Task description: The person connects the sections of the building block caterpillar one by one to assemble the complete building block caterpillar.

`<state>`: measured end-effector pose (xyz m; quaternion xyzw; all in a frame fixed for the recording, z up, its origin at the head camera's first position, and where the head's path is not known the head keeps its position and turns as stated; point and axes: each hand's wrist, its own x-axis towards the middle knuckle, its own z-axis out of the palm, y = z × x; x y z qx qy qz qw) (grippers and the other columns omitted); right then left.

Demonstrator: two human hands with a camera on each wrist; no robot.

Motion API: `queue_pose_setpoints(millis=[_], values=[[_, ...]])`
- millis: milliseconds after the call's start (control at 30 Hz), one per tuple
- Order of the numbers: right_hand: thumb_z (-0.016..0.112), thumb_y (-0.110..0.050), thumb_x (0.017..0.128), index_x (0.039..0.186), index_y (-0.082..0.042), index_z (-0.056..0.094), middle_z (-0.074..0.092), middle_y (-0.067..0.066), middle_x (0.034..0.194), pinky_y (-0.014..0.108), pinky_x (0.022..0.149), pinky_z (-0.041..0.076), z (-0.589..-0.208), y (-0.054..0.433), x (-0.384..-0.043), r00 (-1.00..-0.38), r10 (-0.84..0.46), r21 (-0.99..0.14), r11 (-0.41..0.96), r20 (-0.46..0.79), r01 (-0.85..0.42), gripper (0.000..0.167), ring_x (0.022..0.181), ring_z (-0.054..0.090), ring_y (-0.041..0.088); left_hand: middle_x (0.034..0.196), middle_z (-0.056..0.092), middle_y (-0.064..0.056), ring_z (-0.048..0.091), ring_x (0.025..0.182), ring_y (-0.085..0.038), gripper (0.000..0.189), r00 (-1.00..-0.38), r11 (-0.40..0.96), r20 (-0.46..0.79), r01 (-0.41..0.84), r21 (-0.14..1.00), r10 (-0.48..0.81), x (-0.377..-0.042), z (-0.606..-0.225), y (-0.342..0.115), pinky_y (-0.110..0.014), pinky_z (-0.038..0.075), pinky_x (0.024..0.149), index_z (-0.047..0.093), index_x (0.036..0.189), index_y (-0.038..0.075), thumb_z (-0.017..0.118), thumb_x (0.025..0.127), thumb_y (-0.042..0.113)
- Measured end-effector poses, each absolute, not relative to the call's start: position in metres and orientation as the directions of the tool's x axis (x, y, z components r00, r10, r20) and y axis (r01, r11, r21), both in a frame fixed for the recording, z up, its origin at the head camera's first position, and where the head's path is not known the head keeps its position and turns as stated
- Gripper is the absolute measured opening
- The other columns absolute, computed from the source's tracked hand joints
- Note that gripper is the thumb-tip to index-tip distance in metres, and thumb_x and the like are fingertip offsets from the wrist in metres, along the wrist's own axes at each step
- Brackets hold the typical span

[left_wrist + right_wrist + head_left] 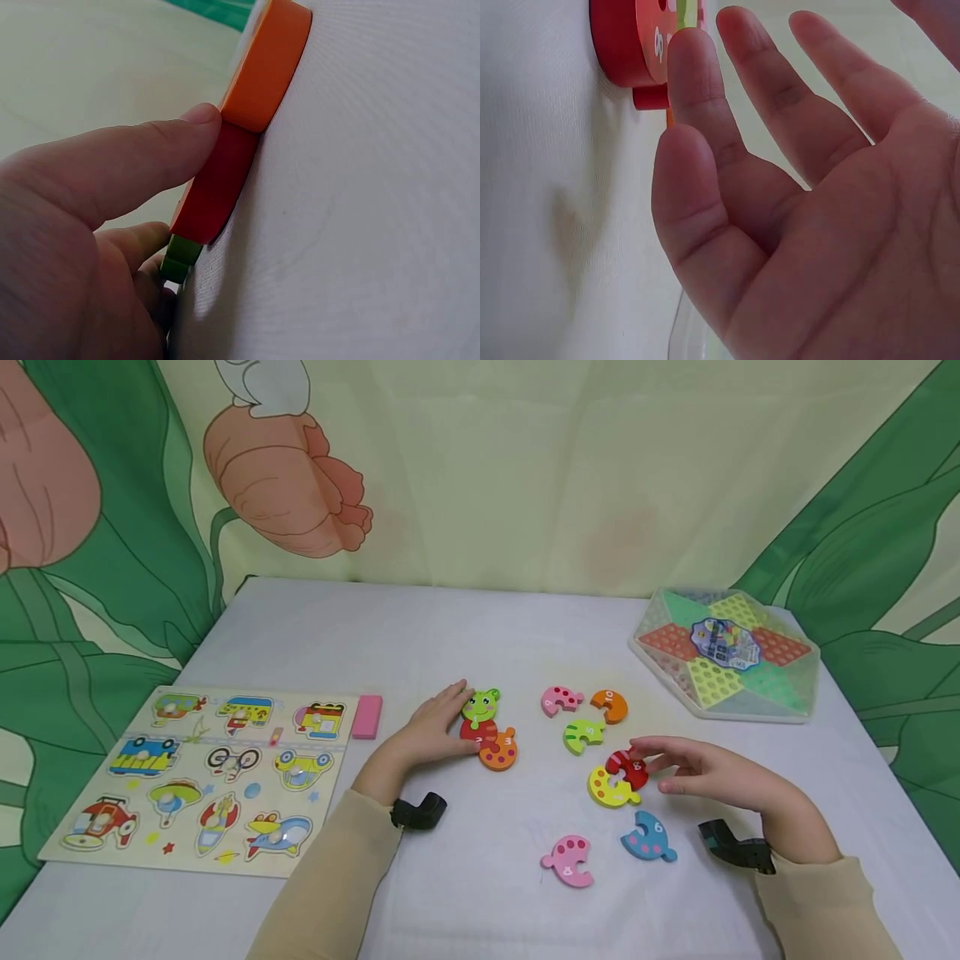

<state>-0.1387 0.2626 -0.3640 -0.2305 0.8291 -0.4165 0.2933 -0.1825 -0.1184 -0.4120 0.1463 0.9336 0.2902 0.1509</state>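
Observation:
A green smiling caterpillar-head puzzle piece (481, 706), a red puzzle piece (477, 734) and an orange spotted piece (498, 750) sit linked in the middle of the table. My left hand (429, 732) rests along their left side, fingers extended by the green head. In the left wrist view its thumb (150, 161) lies against the red piece near the orange one. My right hand (708, 772), fingers loosely spread and holding nothing, hovers just right of a red piece numbered 8 (634, 767). That piece lies against a yellow spotted piece (611, 790).
Loose pieces lie around: pink (561, 700), orange (611, 706), green (582, 736), blue (649, 837) and another pink (569, 862). A vehicle-picture board (191, 781) with a pink block (367, 717) lies left. At back right sits a clear-lidded hexagonal box (725, 653).

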Motion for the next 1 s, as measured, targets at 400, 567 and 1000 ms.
queue_pose_setpoints(millis=[400,567,1000], values=[[0.057,-0.014,0.088,0.134,0.000,0.039,0.050,0.022,0.124,0.019,0.079,0.049,-0.366,0.252,-0.135,-0.680,-0.685,-0.816,0.533,-0.261,-0.224,0.052,0.101,0.052,0.001,0.154,0.010,-0.001,0.008,0.142,-0.021,0.085,-0.911,0.791,-0.200,0.186,0.583,0.362,-0.184,-0.413,-0.117,-0.047,0.009,0.114,0.022,0.145,0.018,0.067,0.076,0.039],[0.061,-0.024,0.086,0.133,-0.010,0.044,0.055,0.010,0.122,0.021,0.084,0.047,-0.361,0.224,-0.125,-0.633,-0.711,-0.779,0.569,-0.307,-0.262,0.052,0.104,0.053,0.013,0.154,0.010,-0.001,0.008,0.142,-0.022,0.085,-0.917,0.794,-0.196,0.176,0.582,0.347,-0.182,-0.412,-0.122,-0.048,0.010,0.114,0.023,0.145,0.018,0.067,0.076,0.038],[0.067,-0.029,0.081,0.131,-0.023,0.049,0.050,-0.008,0.130,0.024,0.095,0.043,-0.376,0.190,-0.107,-0.437,-0.855,-0.759,0.476,-0.280,-0.444,0.053,0.118,0.041,0.009,0.154,0.010,-0.001,0.008,0.142,-0.022,0.085,-0.911,0.785,-0.196,0.184,0.592,0.362,-0.184,-0.413,-0.119,-0.048,0.010,0.114,0.022,0.145,0.017,0.066,0.076,0.038]])
